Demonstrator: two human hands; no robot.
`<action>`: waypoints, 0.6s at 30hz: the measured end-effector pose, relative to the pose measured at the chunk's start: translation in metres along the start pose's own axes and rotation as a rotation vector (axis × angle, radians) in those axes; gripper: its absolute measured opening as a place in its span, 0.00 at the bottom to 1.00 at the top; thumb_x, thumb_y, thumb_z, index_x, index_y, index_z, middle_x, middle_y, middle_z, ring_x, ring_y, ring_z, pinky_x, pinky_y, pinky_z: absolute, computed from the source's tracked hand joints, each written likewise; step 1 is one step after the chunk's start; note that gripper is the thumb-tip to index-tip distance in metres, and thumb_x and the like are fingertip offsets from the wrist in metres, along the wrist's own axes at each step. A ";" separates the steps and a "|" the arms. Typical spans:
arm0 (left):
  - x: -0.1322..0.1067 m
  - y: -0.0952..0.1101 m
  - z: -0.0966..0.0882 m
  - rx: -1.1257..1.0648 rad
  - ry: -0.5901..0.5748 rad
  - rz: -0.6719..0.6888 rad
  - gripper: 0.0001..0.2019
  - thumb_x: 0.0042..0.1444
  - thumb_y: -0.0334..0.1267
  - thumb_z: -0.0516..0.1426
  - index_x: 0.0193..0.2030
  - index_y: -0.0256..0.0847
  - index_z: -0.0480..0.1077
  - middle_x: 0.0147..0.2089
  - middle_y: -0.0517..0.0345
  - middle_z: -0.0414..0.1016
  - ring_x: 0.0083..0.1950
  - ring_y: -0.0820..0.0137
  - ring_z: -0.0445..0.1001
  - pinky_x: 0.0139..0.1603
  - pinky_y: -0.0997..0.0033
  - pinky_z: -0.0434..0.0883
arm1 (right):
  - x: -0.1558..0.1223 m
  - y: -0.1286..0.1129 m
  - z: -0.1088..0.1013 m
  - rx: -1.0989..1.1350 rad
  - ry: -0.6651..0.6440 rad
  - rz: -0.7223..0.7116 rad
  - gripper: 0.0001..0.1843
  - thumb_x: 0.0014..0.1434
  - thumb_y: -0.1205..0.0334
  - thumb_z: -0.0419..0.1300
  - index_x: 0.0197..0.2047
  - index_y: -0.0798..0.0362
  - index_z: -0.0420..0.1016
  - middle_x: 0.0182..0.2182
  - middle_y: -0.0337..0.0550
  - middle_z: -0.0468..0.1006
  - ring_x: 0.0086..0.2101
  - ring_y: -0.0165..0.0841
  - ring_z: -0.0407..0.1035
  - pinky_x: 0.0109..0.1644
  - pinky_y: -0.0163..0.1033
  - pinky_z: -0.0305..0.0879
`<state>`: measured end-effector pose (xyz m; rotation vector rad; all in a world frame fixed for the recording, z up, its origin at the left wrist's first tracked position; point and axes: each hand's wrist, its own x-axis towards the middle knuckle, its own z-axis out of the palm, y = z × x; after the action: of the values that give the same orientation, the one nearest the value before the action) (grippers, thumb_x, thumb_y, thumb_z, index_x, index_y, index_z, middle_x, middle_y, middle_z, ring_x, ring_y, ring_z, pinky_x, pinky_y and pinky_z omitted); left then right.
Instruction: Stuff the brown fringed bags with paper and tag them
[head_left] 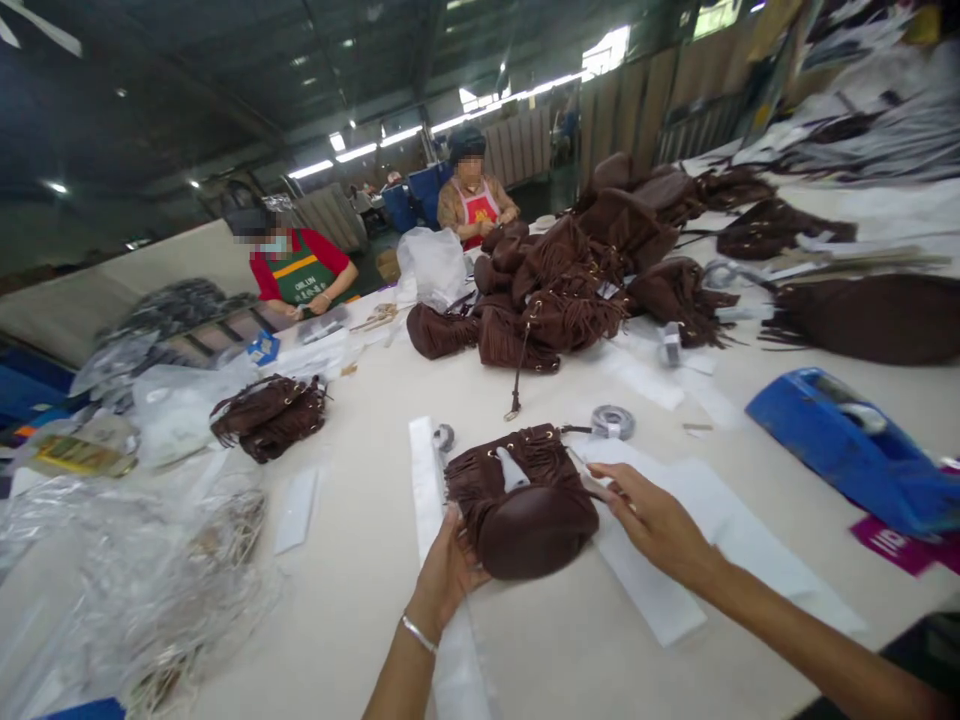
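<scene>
A dark brown fringed suede bag [525,500] lies on the pale table [360,560] right in front of me. My left hand [448,570] cups its lower left side, with the fingers curled against the bag. My right hand [651,520] reaches to the bag's right edge, where the fingers pinch a white paper strip [589,478]. A small white tag [511,467] lies on top of the bag. A long white paper strip [424,480] runs under the bag on the left. White sheets [720,530] lie under my right wrist.
A heap of brown fringed bags [570,280] sits mid-table, another bag [270,415] at left. A blue tape dispenser [847,440] stands right, a tape roll [613,421] beyond the bag. Clear plastic bags [135,570] pile at left. Two people [300,270] work at the far side.
</scene>
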<state>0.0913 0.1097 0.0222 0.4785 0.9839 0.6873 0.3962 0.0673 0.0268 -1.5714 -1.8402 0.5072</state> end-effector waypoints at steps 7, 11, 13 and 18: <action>0.024 0.000 0.025 0.195 0.154 0.184 0.28 0.46 0.53 0.65 0.43 0.28 0.75 0.35 0.44 0.80 0.39 0.59 0.78 0.42 0.59 0.75 | -0.075 0.039 0.036 -0.331 -0.068 -0.199 0.36 0.62 0.51 0.54 0.70 0.54 0.50 0.61 0.58 0.65 0.58 0.47 0.64 0.58 0.53 0.64; 0.031 0.015 0.040 0.198 0.159 0.382 0.24 0.42 0.43 0.68 0.44 0.30 0.75 0.37 0.49 0.81 0.41 0.61 0.77 0.46 0.62 0.73 | -0.066 0.080 0.026 -0.556 -0.007 -0.174 0.29 0.63 0.52 0.52 0.64 0.55 0.62 0.60 0.59 0.67 0.58 0.53 0.62 0.57 0.59 0.62; 0.028 0.027 0.051 0.205 0.116 0.462 0.24 0.43 0.41 0.68 0.47 0.32 0.75 0.39 0.50 0.81 0.43 0.61 0.77 0.47 0.63 0.72 | -0.055 0.084 0.009 -0.582 -0.003 -0.116 0.26 0.62 0.52 0.52 0.59 0.55 0.70 0.57 0.60 0.70 0.57 0.55 0.62 0.56 0.61 0.62; 0.010 0.050 0.071 0.232 -0.042 0.587 0.23 0.47 0.37 0.65 0.52 0.35 0.72 0.46 0.50 0.79 0.48 0.62 0.75 0.51 0.63 0.70 | -0.027 0.032 -0.021 -0.059 -0.038 0.221 0.26 0.62 0.41 0.50 0.51 0.49 0.75 0.50 0.53 0.77 0.51 0.50 0.70 0.54 0.57 0.66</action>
<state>0.1421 0.1471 0.0834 1.0040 0.8893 1.0855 0.4356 0.0448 0.0143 -1.8283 -1.7324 0.5901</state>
